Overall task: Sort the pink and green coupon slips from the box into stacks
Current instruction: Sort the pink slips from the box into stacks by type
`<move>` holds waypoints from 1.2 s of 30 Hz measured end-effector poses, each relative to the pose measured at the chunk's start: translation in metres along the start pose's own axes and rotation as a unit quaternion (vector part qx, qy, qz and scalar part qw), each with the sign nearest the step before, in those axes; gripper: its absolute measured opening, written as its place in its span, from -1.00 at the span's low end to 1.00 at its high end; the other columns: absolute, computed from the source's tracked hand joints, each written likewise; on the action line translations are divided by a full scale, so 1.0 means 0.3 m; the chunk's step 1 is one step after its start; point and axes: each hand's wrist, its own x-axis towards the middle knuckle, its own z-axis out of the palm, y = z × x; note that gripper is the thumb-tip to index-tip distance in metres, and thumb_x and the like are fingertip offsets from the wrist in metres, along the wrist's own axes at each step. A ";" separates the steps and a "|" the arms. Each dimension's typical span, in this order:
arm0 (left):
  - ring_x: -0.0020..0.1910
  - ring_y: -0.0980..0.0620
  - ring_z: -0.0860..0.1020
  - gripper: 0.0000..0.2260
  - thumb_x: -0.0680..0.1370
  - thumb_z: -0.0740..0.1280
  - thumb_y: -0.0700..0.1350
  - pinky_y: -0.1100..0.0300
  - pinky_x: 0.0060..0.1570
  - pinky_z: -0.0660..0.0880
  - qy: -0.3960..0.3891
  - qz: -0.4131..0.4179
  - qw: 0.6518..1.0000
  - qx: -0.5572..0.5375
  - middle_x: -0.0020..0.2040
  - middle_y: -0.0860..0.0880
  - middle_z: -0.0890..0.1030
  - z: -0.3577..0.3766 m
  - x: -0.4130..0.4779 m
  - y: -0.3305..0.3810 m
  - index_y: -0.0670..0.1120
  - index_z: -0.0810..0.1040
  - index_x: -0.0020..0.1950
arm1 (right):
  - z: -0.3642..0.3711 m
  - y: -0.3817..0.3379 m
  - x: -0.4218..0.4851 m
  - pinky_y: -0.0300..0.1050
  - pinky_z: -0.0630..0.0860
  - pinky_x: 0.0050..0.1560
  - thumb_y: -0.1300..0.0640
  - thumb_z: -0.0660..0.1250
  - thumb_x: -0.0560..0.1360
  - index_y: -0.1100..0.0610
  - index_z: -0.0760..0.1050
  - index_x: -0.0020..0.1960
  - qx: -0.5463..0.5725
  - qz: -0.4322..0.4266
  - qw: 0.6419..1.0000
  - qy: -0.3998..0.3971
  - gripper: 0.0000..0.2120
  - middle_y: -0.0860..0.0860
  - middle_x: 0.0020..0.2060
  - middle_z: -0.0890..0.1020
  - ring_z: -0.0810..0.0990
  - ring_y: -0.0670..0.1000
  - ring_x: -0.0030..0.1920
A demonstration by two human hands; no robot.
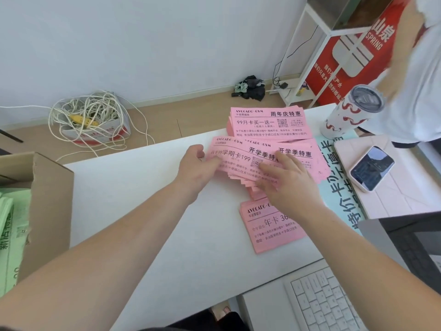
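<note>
Slips: the green slips (9,235) lie inside the open box (50,199) at 9 o'clock, at the near left edge of the surface (167,199). A keyboard (322,304) sits at 5 o'clock, nearest the viewer.

Past it, at 3 o'clock from centre, a near stack (269,230) of pink slips lies flat, partly under the right forearm. Just beyond is a fanned stack (243,161) of pink slips, its sheets splayed and uneven.

The right hand (288,182) lies flat on this stack, fingers spread and straight, gripping nothing. The left hand (195,168) is at the stack's left end, fingers extended onto the top slip and thumb raised clear. Whether any finger is under the paper cannot be told.

At 12 o'clock a far stack (265,123) of pink slips, squarer, touches the fanned one. A phone (372,168) lies at 2 o'clock on a pink cover. A cup (350,111) stands upright beyond it. On the floor at 10 o'clock is coiled cable (90,118).
</note>
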 end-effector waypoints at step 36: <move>-0.03 0.00 0.61 -0.82 0.62 0.28 0.11 0.12 -0.10 0.51 -0.082 0.097 0.975 0.182 -0.08 0.13 0.59 0.180 -0.197 0.038 0.02 0.52 -0.03 | -0.116 0.171 0.144 0.20 0.43 0.27 -0.30 0.15 0.59 -0.09 0.08 0.63 0.091 0.217 0.970 0.062 -0.31 0.06 0.54 0.29 0.39 0.20 0.46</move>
